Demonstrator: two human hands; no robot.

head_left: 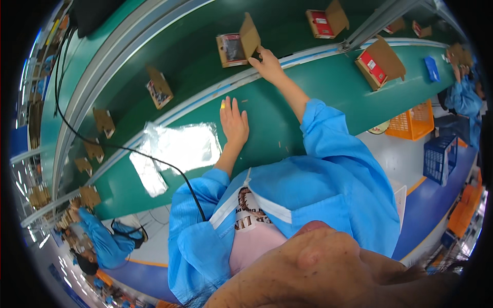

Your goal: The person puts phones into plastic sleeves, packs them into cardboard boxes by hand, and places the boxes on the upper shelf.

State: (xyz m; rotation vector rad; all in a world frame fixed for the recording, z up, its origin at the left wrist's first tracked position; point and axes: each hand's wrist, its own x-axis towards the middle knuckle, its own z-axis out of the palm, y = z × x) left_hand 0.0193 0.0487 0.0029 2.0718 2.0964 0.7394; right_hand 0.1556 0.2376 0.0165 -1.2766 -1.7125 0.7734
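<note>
An open cardboard box stands on the dark green strip beyond the rail, its lid raised on the right. Inside the box lies a dark item in clear plastic. My right hand reaches out to this box, thumb and fingers closed at the lower right edge of the lid. My left hand rests on the green tabletop, fingers stretched, a yellow band around one fingertip. Beside the left wrist lie shiny clear plastic bags; the hand holds none of them.
More open boxes stand along the strip, one with red contents. Another red-filled box and a blue packet lie to the right. A black cable crosses the left side. Orange and blue crates stand beyond the table; co-workers sit at both ends.
</note>
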